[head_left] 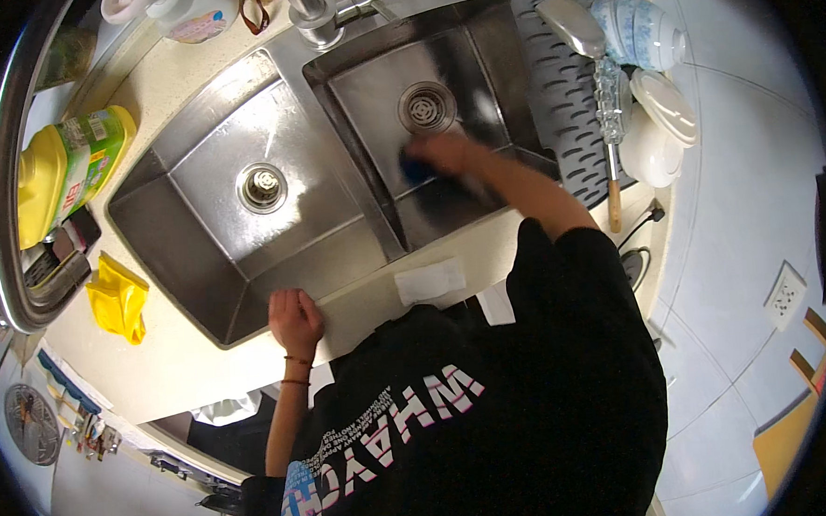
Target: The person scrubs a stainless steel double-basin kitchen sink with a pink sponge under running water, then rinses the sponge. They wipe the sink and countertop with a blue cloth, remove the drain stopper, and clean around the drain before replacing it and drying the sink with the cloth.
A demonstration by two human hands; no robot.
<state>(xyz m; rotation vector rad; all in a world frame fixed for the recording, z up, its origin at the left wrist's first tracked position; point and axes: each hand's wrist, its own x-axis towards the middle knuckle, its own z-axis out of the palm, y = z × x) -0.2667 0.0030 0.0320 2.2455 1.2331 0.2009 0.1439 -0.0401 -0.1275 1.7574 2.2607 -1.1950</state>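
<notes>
Inside the right basin [468,54] of a steel double sink, my right hand [445,152] presses a dark blue pad [415,167], perhaps a sponge, against the bottom just below the drain [427,108]. Motion blur and the fingers hide the pad's shape. My left hand [295,322] rests curled at the front rim of the left basin [187,232], with nothing seen in it. A second drain [263,187] sits in that basin. Behind the sink stands the faucet [317,25].
A grey drainboard [554,92] at right bears a ladle [573,25], patterned bowls [639,31] and white lidded containers [650,143]. Left of the sink are a yellow jug [59,178] and a crumpled yellow cloth [118,297]. A white folded cloth [430,281] lies on the front counter.
</notes>
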